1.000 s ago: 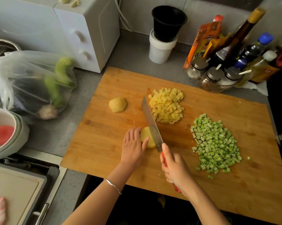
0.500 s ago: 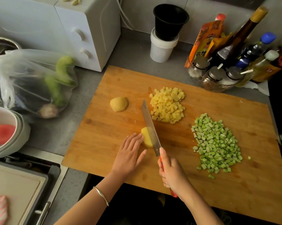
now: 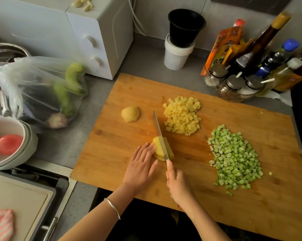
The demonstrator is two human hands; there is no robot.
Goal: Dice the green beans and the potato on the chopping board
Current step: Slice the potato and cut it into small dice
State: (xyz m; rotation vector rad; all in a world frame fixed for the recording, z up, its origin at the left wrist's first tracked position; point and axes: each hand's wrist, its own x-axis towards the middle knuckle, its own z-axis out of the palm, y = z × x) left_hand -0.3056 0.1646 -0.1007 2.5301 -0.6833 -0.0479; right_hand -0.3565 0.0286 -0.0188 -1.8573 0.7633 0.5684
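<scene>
Carefully, at the front of the chopping board, our left hand, grip wide and flat, touches the potato piece; if it slides, fingertips meet the knife. Our right hand closes its grip on the handle; diced green beans lie rightward on the board.

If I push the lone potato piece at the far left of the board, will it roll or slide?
The potato piece looks domed, seemingly cut face down on the chopping board, so it would probably slide, not roll. Its skin is peeled off, so it may be slippery to pinch. It looks solid, so probably stiff.
</scene>
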